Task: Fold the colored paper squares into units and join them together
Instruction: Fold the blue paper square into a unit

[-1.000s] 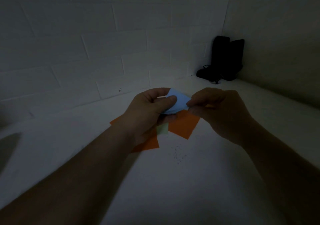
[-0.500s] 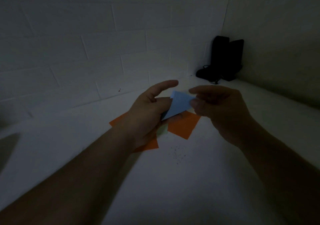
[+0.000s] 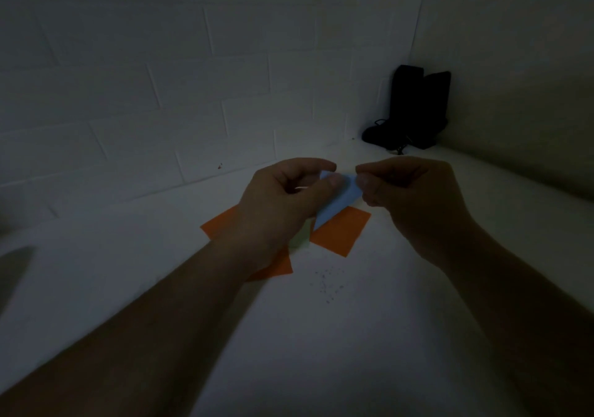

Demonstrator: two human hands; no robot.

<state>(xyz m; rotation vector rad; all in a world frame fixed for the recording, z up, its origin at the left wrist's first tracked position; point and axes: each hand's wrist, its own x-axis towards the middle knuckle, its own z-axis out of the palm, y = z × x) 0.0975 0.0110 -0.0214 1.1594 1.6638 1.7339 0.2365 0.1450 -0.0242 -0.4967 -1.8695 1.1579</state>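
A folded light blue paper [image 3: 339,200] is held in the air between both hands, above the white table. My left hand [image 3: 283,201] grips its left side, thumb on top. My right hand [image 3: 408,198] pinches its right corner with thumb and curled fingers. Under the hands lie orange paper squares: one [image 3: 342,232] to the right, another [image 3: 221,222] showing at the left and partly hidden by my left wrist. A pale green paper [image 3: 302,238] peeks out between them.
The white table [image 3: 321,336] runs into a corner of white brick wall [image 3: 193,95]. A black object with a cable [image 3: 414,108] stands in the far right corner. Small dark specks [image 3: 328,283] dot the table in front of the papers.
My left index finger, stretched out half a second ago, has curled back over the blue paper. The right hand has tightened its pinch on the paper's right corner. Papers on the table have not moved.
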